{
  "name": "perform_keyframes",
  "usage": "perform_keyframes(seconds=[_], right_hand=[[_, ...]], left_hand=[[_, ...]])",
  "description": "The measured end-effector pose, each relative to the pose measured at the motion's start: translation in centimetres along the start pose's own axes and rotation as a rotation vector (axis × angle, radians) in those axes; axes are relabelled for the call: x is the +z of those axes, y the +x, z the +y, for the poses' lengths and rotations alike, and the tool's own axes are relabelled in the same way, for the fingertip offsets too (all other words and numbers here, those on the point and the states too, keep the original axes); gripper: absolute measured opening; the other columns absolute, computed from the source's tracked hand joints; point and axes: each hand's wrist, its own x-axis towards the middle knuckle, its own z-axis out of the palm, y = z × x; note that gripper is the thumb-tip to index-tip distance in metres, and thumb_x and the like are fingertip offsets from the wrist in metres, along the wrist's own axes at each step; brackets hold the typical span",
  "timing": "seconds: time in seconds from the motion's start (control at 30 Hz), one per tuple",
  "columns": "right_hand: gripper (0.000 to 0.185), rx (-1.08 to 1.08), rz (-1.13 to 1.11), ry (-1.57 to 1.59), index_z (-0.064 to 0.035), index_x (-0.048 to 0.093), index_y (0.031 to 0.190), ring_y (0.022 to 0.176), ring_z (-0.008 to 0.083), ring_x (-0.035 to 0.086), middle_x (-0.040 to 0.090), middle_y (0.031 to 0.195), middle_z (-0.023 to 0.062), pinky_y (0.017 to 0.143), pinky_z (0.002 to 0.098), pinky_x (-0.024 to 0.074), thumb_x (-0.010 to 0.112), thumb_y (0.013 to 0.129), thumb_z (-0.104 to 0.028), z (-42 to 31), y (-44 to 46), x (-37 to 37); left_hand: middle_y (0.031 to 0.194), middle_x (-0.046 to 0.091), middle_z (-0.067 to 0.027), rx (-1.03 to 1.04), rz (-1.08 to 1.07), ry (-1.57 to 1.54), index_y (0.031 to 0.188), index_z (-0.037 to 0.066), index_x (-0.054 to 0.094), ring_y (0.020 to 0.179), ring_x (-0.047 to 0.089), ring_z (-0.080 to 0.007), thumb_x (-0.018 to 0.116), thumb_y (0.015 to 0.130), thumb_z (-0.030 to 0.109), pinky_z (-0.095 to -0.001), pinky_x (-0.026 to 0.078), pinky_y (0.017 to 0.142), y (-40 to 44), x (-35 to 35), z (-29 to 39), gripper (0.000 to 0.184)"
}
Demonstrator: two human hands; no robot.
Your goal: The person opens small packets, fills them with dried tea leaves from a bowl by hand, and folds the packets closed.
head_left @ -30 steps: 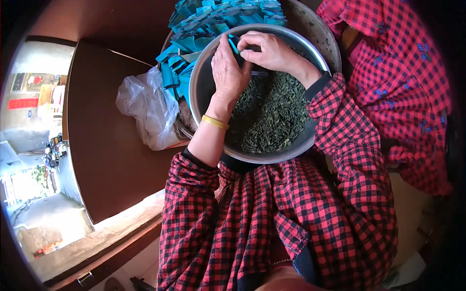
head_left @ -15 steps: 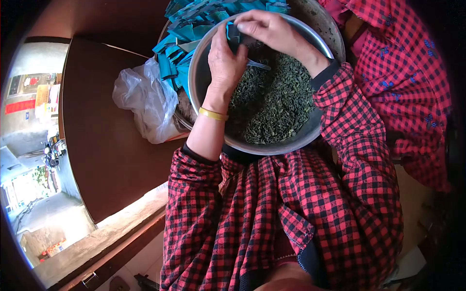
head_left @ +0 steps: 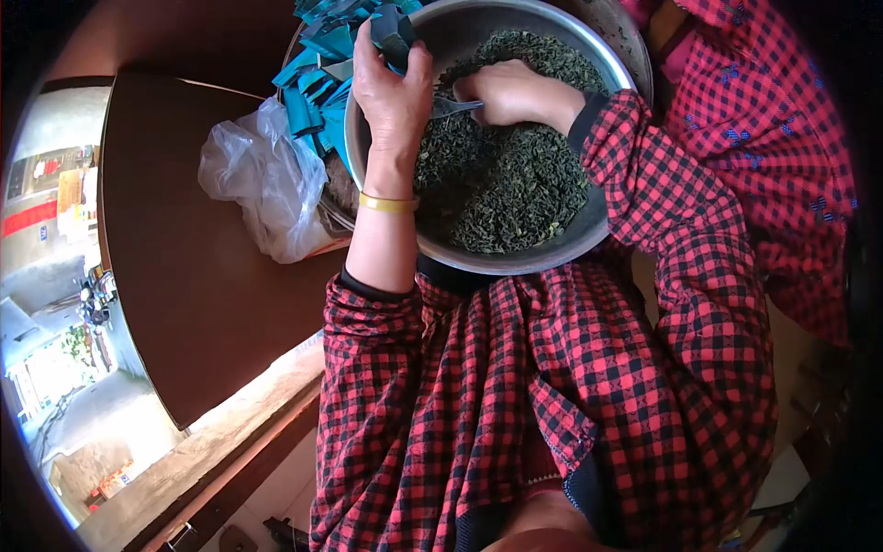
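Observation:
A wide metal bowl (head_left: 543, 267) holds dark green, dried leaves that look like tea leaves (head_left: 529, 198). At its left rim, my left hand (head_left: 391, 101) is closed around a small teal packet (head_left: 394, 39), held upright between thumb and fingers. My right hand (head_left: 515, 94) is down in the bowl, its fingers curled into the leaves; the fingertips are hidden. Between the two hands lies a translucent bluish plastic piece (head_left: 456, 108), perhaps a spoon or scoop. Its left end disappears behind my left hand, so I cannot tell whether that hand also grips it.
Many teal packets (head_left: 317, 101) are heaped behind and left of the bowl, in a larger round pan (head_left: 630, 41). A crumpled clear plastic bag (head_left: 271, 189) lies on the brown tabletop (head_left: 202, 304). Beside me on the right is another person's checked red garment (head_left: 754, 138).
My right hand has dropped from the packet's mouth down into the leaves. My left hand, with the packet, has shifted left and slightly up in view.

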Motion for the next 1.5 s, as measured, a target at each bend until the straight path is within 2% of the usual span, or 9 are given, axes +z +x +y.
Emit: perform_keyframes(seconds=[0.1,0.23,0.37,0.5,0.6,0.77,0.9,1.1,1.5], right_hand=[[0.028,0.022,0.047,0.140,-0.0100,0.067,0.105,0.093,0.0350,0.066,0.069,0.096,0.0144,0.080,0.0451,0.0507,0.067,0.081,-0.026,0.2,0.1,-0.5],[0.025,0.027,0.235,0.353,-0.0098,0.068,0.105,0.094,0.0324,0.066,0.069,0.098,0.0141,0.082,0.0415,0.0512,0.066,0.084,-0.023,1.0,1.0,-0.2],[0.022,-0.020,0.387,0.428,-0.0116,0.069,0.104,0.093,0.0313,0.067,0.070,0.094,0.0123,0.083,0.0406,0.0521,0.063,0.086,-0.022,0.8,1.8,0.7],[0.021,-0.240,0.332,0.573,-0.0061,0.068,0.103,0.086,0.0226,0.068,0.071,0.091,0.0096,0.078,0.0358,0.0518,0.063,0.089,-0.021,0.1,2.7,2.9],[0.020,-0.323,-0.099,0.940,-0.0029,0.067,0.099,0.076,0.0163,0.065,0.069,0.080,0.0065,0.071,0.0317,0.0514,0.062,0.090,-0.021,-1.4,2.2,3.4],[0.020,-0.226,-0.281,0.933,-0.0021,0.066,0.096,0.068,0.0128,0.060,0.065,0.075,0.0043,0.064,0.0277,0.0496,0.060,0.092,-0.021,-1.1,1.6,1.1],[0.021,-0.029,-0.165,0.813,-0.0007,0.067,0.093,0.066,0.0140,0.063,0.068,0.077,0.0075,0.062,0.0294,0.0512,0.057,0.091,-0.019,2.1,1.5,-1.9],[0.023,0.274,0.356,0.827,-0.0048,0.064,0.106,0.067,0.0088,0.060,0.067,0.083,0.0044,0.062,0.0247,0.0494,0.053,0.098,-0.023,6.3,-0.1,-4.7],[0.019,-0.159,0.761,0.565,-0.0041,0.061,0.112,0.085,0.0125,0.068,0.069,0.091,0.0056,0.074,0.0267,0.0538,0.050,0.100,-0.014,3.3,-0.2,-4.6]], left_hand=[[0.096,0.068,-0.0106,0.084,0.050,0.019,0.126,0.000,0.053,0.084,0.066,-0.0153,0.074,0.080,0.015,-0.0303,0.054,0.077,0.2,-0.2,-0.2,0.053],[0.109,0.064,-0.0209,-0.035,0.036,-0.029,0.128,-0.007,0.049,0.100,0.062,-0.0267,0.068,0.081,0.011,-0.0339,0.048,0.091,0.3,-0.9,2.7,0.054],[0.102,0.066,-0.0179,0.019,0.105,-0.014,0.125,-0.003,0.053,0.089,0.064,-0.0253,0.069,0.082,0.011,-0.0335,0.051,0.082,0.4,-1.0,2.9,0.048],[0.095,0.065,-0.0133,0.016,0.098,-0.060,0.120,-0.003,0.054,0.082,0.060,-0.0208,0.066,0.083,0.009,-0.0319,0.051,0.078,0.4,-1.3,3.5,0.041],[0.096,0.067,-0.0121,0.088,0.082,-0.005,0.124,-0.001,0.054,0.083,0.064,-0.0172,0.072,0.081,0.014,-0.0311,0.053,0.078,0.4,-0.9,0.2,0.049],[0.097,0.068,-0.0122,0.129,0.086,0.075,0.127,-0.001,0.052,0.084,0.065,-0.0156,0.074,0.079,0.017,-0.0304,0.054,0.078,0.0,-0.7,-0.4,0.055],[0.107,0.064,-0.0224,0.049,0.056,0.047,0.122,0.001,0.054,0.098,0.064,-0.0376,0.071,0.076,0.014,-0.0404,0.051,0.086,-0.2,-0.5,-0.3,0.052],[0.112,0.062,-0.0246,0.045,-0.152,0.257,0.125,0.002,0.052,0.103,0.061,-0.0408,0.072,0.075,0.017,-0.0460,0.050,0.088,-0.8,-0.6,-0.3,0.056],[0.119,0.059,-0.0262,-0.056,-0.330,0.379,0.129,0.000,0.047,0.110,0.058,-0.0422,0.074,0.073,0.020,-0.0473,0.048,0.091,-1.2,-0.9,0.3,0.065]])
